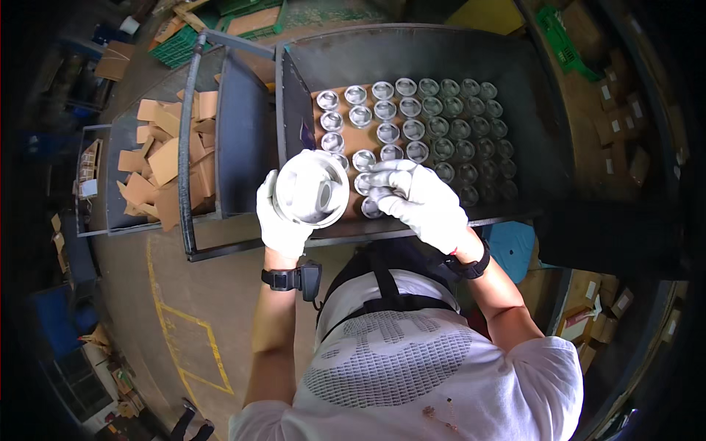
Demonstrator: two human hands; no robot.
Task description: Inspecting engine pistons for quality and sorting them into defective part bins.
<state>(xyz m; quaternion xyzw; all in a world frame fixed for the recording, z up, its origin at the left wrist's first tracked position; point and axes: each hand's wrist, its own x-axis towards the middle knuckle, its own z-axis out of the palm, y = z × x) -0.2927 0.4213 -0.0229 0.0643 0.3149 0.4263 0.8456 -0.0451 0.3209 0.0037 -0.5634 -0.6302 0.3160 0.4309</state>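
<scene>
My left hand (283, 228), in a white glove, grips a shiny metal piston (312, 189) from its left side and below. Its round, hollow inside faces up. Just to the right, my gloved right hand (423, 202) hovers over the near row of pistons, thumb and fingers drawn together in a pinch. Whatever lies between those fingertips, if anything, is too small to make out. Under and beyond both hands, many similar pistons (387, 133) stand in rows on a brown cardboard sheet (360, 137) inside a dark metal bin (412, 44).
Left of the bin, a second metal container (239, 132) borders a cart heaped with cardboard pieces (158, 162). A metal frame bar (189, 147) rises there. Green crates (176, 45) stand at the far left. Boxes (618, 117) line the right side. Yellow lines (187, 316) mark the floor.
</scene>
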